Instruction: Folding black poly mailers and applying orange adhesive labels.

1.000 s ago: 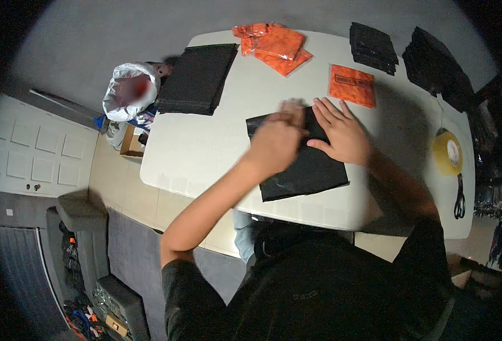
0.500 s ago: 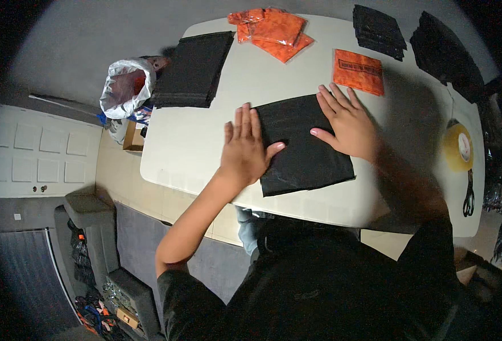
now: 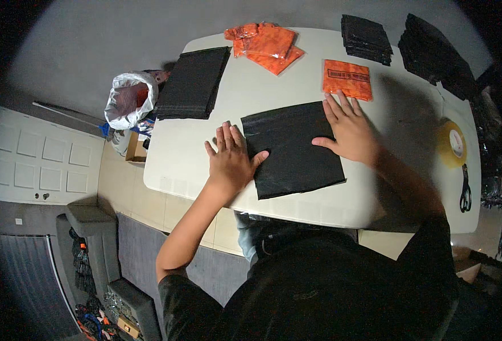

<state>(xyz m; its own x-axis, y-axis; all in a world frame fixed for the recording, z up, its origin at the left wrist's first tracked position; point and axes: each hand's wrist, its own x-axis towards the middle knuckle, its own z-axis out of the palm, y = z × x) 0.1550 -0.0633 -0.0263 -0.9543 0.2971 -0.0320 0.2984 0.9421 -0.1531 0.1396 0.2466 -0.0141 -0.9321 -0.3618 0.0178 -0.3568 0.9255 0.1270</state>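
Black sheet (image 3: 293, 156) lies flat on the table (image 3: 177, 145) at frame centre, nearly square, no clear long axis, upper edge rising rightward. It sits between your left hand (image 3: 230, 165) and right hand (image 3: 353, 133): fingers spread, pinching nothing, each thumb overlapping its nearer side edge, neither hand clearly closer.

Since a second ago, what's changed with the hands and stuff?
The left hand moved left, from over the black sheet to its left edge. The right hand is still at its right edge; the tape roll and scissors stayed put.
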